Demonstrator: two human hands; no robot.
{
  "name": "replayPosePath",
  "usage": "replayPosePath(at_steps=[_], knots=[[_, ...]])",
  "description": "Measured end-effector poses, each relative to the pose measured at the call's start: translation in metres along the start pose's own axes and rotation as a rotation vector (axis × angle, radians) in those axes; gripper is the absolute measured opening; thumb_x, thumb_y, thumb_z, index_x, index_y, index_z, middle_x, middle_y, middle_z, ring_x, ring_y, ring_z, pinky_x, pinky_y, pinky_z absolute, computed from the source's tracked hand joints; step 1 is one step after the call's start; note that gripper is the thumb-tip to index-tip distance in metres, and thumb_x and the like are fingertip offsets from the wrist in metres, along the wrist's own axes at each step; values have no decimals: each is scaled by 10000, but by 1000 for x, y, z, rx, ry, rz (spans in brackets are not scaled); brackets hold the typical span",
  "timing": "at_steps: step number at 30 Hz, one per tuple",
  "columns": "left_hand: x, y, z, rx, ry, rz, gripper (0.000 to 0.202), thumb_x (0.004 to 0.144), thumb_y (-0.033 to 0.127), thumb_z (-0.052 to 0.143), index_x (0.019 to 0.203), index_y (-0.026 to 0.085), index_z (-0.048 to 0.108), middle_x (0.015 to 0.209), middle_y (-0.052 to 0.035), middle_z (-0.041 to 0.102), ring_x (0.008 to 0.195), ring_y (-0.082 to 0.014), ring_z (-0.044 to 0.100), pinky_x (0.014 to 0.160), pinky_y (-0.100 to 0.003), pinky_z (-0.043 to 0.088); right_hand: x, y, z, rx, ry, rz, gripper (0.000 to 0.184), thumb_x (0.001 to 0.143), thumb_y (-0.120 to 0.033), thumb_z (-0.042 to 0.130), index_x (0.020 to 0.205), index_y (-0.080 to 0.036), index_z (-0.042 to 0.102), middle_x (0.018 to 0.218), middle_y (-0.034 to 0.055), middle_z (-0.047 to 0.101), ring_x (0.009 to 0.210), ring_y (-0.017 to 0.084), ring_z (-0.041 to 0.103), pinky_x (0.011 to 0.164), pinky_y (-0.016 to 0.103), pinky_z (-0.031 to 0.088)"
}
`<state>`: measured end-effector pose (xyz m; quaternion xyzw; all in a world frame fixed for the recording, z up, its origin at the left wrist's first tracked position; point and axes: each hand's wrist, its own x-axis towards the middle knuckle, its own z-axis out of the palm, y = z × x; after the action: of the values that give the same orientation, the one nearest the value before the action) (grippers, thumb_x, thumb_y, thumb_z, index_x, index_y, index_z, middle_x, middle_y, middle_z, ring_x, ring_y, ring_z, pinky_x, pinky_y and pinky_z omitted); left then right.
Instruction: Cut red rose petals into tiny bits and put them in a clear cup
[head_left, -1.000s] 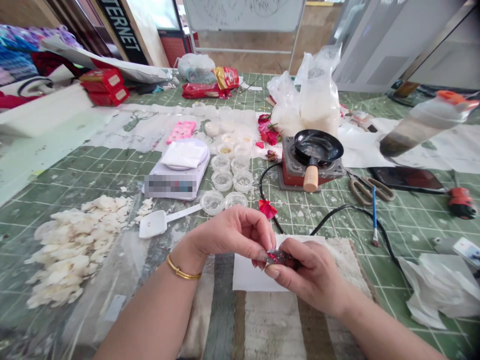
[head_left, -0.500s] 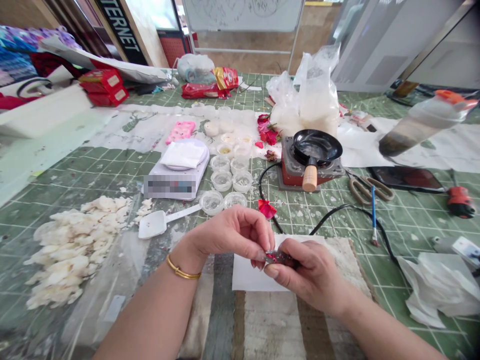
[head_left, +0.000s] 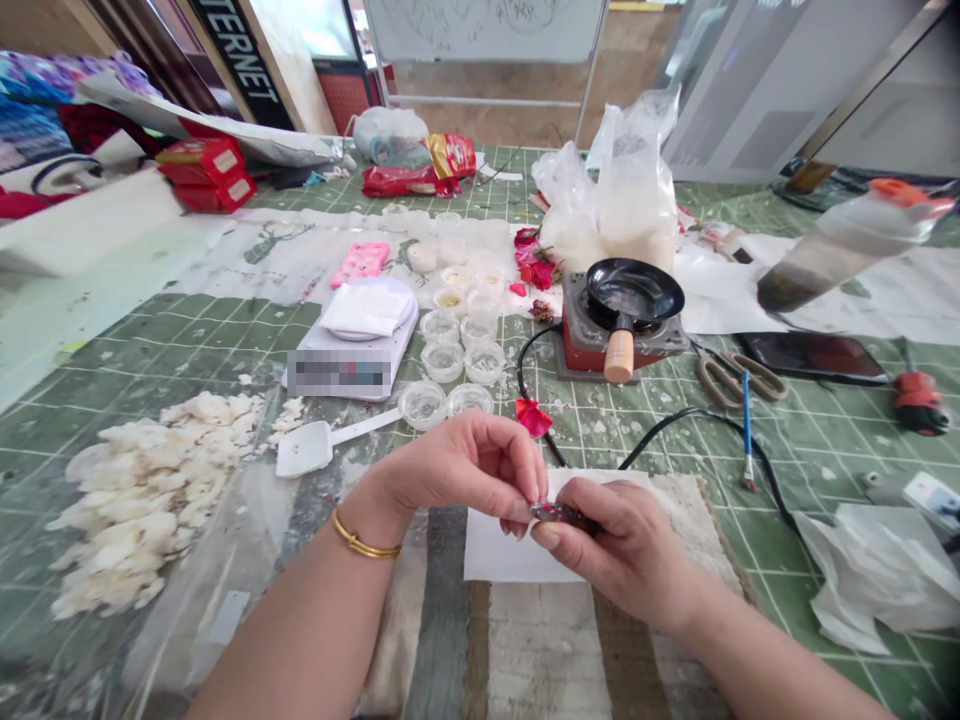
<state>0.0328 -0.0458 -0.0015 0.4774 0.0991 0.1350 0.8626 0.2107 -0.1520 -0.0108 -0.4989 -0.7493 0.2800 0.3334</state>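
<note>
Over a white paper sheet [head_left: 499, 550], my two hands meet at a small dark, shiny piece with red specks [head_left: 559, 514]; its kind I cannot make out. My right hand [head_left: 626, 535] grips its right end between thumb and curled fingers. At the left end, the thumb and fingertips of my left hand [head_left: 480, 470] pinch it, partly hiding that tip. The paper lies on a striped cloth mat [head_left: 525, 640]. Just beyond the hands rests a red petal [head_left: 533, 418].
Left of me are a pile of cream-white flakes [head_left: 150, 490], a white scoop [head_left: 304, 450] and a scale [head_left: 352, 350]. Several clear cups [head_left: 442, 361] stand ahead. A black pan [head_left: 634, 295] sits on a small burner [head_left: 585, 345]; scissors [head_left: 724, 380] and a brush [head_left: 747, 430] lie to the right.
The dark piece has turned slightly between my fingers, and less red shows on it. My right thumb has shifted a little. Everything else is unchanged.
</note>
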Motion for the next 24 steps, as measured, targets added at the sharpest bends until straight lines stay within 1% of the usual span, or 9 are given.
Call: replayPosePath(at_steps=[8,14,18,24], knots=[[2,-1,-1,42,7,9,99,684,45,725,728,98,654,728,-32,618,587,-87,592,541,-196,488,2,-1,1,-22,34,7,363,832,-389,606,647,-204,354,504,-97,284,446,41,229,409,175,192],[1,0,-1,40,18,-14,100,686,37,721,728,94,649,708,-28,617,570,-76,584,531,-179,479,1,-2,0,-29,-12,43,366,845,-390,584,630,-201,356,498,-92,288,442,42,228,400,182,176],[1,0,-1,45,24,-18,100,684,40,723,726,95,650,707,-30,620,567,-76,582,525,-180,474,1,-1,0,-17,-20,45,358,857,-382,569,623,-197,372,496,-89,295,443,42,238,404,186,181],[0,1,-1,59,35,-37,115,663,62,745,715,101,650,697,-25,623,552,-78,579,515,-185,475,2,0,-1,-8,-39,33,329,883,-370,541,636,-184,428,518,-86,287,455,44,241,420,185,196]])
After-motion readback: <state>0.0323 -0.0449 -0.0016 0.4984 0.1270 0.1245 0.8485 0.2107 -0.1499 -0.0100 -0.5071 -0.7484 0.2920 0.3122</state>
